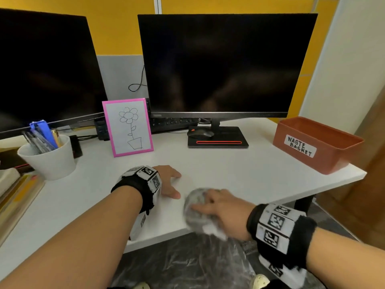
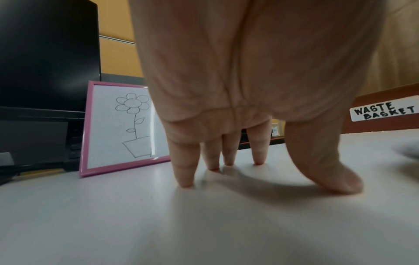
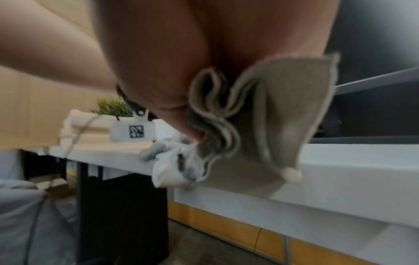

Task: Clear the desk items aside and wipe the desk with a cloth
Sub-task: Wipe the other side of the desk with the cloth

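Observation:
A crumpled grey-and-white cloth (image 1: 195, 215) lies on the white desk (image 1: 229, 170) at its front edge, partly hanging over it. My right hand (image 1: 212, 203) lies on top and grips it. In the right wrist view the cloth (image 3: 272, 111) bunches in folds under my palm, and my fingers are hidden. My left hand (image 1: 170, 184) rests just left of the cloth and holds nothing. In the left wrist view my left hand (image 2: 260, 177) is spread, fingertips (image 2: 186, 184) and thumb touching the bare desk.
A pink-framed flower drawing (image 1: 128, 127) leans at the back, with a white cup of pens (image 1: 49, 159) and books (image 1: 12, 195) to the left. A mouse (image 1: 200, 133) sits on the monitor stand (image 1: 218, 140). An orange waste basket (image 1: 316, 144) stands near the right edge.

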{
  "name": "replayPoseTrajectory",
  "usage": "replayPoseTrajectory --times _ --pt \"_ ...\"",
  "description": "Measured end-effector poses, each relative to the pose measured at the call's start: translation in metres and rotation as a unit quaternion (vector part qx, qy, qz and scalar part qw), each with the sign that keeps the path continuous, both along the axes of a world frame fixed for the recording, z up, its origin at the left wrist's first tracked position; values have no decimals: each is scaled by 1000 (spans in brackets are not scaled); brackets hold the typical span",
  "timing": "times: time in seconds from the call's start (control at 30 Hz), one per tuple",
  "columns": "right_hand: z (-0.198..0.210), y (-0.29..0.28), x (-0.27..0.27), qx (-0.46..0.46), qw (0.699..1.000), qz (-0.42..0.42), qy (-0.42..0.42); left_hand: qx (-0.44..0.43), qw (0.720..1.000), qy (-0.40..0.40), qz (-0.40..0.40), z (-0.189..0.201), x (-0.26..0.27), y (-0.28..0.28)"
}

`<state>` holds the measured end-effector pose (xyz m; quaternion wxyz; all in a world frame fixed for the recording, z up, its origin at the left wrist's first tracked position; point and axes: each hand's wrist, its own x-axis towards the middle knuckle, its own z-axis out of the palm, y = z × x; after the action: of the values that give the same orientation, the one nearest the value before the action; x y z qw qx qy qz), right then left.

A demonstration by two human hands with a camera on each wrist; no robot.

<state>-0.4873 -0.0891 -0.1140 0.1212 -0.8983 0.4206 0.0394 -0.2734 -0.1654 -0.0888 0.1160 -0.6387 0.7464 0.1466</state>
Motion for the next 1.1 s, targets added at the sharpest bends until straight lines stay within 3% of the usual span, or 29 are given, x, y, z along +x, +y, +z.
replayPoseTrajectory --times 0.07,0.13,0.17,0.23,0.27,0.33,0.4,0.47,0.6,0.67,0.73,0.83,0.93,1.03,1.1 --pt "13 -11 -9 14 999 6 -34 -1 1000 -8 -1 4 3 -3" --pt "21 -56 -32 -17 995 -81 -52 -10 1000 -21 8 7 8 -7" --pt "24 -83 -46 -41 988 -145 -42 -15 999 -27 16 9 13 -8" --pt "21 -119 -58 -70 971 -220 56 -16 999 -23 39 8 25 -13" --pt "13 -125 -55 -76 968 -219 97 -11 999 -16 49 6 32 -14" --pt "-3 -113 -27 -58 982 -149 99 7 998 -12 59 3 45 -22" --pt "6 -83 3 45 998 -14 29 27 997 -23 63 -1 53 -30" --pt "25 -87 17 126 991 37 21 43 997 -33 63 -5 58 -38" --pt "36 -165 12 -2 992 -123 7 55 996 -21 69 -12 68 -45" --pt "32 -184 20 -1 982 -160 103 54 996 -16 68 -13 67 -44" --pt "24 -183 40 8 983 -117 138 52 997 -13 63 -12 65 -43" --pt "28 -131 65 29 999 11 42 46 997 -2 65 -11 64 -39" --pt "35 -66 64 113 986 115 50 38 998 0 47 -8 64 -36" --pt "55 -51 44 168 979 96 65 32 999 -6 29 -2 64 -34" --pt "71 -75 32 119 993 -8 25 35 999 -16 23 4 65 -38"
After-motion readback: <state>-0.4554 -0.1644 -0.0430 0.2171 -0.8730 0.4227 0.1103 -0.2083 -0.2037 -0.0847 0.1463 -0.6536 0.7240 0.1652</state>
